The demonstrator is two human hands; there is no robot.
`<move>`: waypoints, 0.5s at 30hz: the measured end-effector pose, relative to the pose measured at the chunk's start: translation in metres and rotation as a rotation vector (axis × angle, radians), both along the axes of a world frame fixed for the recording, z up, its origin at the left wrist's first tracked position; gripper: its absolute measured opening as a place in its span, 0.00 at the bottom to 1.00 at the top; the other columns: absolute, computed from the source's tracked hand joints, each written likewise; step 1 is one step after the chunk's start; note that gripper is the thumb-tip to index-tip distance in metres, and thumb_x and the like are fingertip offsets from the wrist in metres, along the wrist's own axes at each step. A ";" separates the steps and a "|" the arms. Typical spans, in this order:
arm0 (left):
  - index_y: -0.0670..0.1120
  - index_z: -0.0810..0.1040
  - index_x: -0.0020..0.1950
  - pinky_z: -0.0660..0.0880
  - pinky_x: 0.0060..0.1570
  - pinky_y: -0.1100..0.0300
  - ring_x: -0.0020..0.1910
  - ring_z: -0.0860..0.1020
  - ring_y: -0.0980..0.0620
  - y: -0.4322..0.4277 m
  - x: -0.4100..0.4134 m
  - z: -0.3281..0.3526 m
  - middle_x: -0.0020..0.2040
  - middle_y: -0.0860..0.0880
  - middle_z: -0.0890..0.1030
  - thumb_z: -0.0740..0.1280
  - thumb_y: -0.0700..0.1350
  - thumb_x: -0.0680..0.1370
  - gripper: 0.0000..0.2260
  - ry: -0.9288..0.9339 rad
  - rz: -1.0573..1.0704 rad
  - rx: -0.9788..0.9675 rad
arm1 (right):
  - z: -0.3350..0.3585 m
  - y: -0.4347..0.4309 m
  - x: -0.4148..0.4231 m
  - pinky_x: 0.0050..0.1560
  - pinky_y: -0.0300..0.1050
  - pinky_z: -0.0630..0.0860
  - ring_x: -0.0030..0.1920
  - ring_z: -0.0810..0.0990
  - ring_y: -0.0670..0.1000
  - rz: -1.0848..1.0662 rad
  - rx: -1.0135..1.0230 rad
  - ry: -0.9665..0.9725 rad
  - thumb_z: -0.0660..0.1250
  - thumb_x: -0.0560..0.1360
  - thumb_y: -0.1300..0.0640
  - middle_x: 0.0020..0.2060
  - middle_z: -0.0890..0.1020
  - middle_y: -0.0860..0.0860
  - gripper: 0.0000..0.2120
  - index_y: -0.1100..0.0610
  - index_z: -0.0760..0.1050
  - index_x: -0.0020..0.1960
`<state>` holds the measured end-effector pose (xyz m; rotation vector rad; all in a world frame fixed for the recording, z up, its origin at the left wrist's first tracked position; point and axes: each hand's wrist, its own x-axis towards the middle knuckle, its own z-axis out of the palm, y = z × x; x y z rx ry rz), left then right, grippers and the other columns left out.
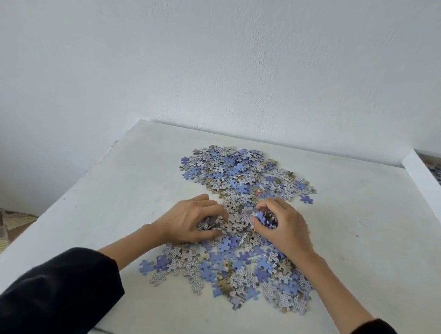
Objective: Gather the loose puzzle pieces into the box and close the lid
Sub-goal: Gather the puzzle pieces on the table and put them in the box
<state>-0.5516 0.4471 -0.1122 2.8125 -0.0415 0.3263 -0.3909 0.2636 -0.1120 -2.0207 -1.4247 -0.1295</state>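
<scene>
Fingers (209, 206) of left hand (185, 220) and right hand (287, 228) curl round puzzle pieces (241, 174) mid-tabletop (112, 193); one box (435, 196) at right edge.

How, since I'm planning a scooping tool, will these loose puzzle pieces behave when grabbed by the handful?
Probably light and apt to spill: the puzzle pieces are small, separate and loosely heaped, and the right hand is curled tightly round a clump. Likely they slide, not roll, when pushed, being flat on the smooth table.
</scene>
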 end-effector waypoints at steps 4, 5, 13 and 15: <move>0.46 0.78 0.50 0.73 0.39 0.57 0.42 0.72 0.55 -0.002 0.002 0.002 0.43 0.50 0.79 0.55 0.62 0.76 0.23 -0.017 0.011 -0.068 | 0.002 0.003 0.005 0.32 0.45 0.78 0.30 0.78 0.57 0.016 -0.017 0.069 0.69 0.72 0.52 0.48 0.77 0.43 0.12 0.56 0.76 0.53; 0.45 0.78 0.49 0.74 0.39 0.57 0.40 0.73 0.54 -0.003 0.003 0.003 0.41 0.50 0.79 0.54 0.63 0.76 0.24 -0.017 0.027 -0.109 | 0.004 0.003 0.007 0.36 0.45 0.79 0.33 0.80 0.57 0.028 -0.004 0.088 0.69 0.72 0.54 0.48 0.76 0.42 0.12 0.57 0.76 0.53; 0.45 0.78 0.49 0.76 0.43 0.53 0.41 0.79 0.52 0.001 0.015 0.020 0.43 0.49 0.81 0.60 0.61 0.75 0.20 -0.069 0.057 -0.349 | 0.025 0.013 0.012 0.33 0.32 0.66 0.31 0.68 0.42 0.051 0.133 0.145 0.67 0.74 0.59 0.33 0.69 0.41 0.08 0.50 0.71 0.38; 0.47 0.78 0.48 0.76 0.42 0.51 0.39 0.79 0.52 0.002 0.017 0.024 0.41 0.49 0.81 0.60 0.60 0.75 0.18 -0.078 0.035 -0.343 | 0.029 0.015 0.012 0.34 0.31 0.67 0.31 0.68 0.42 0.052 0.150 0.146 0.67 0.74 0.59 0.33 0.69 0.42 0.09 0.50 0.70 0.38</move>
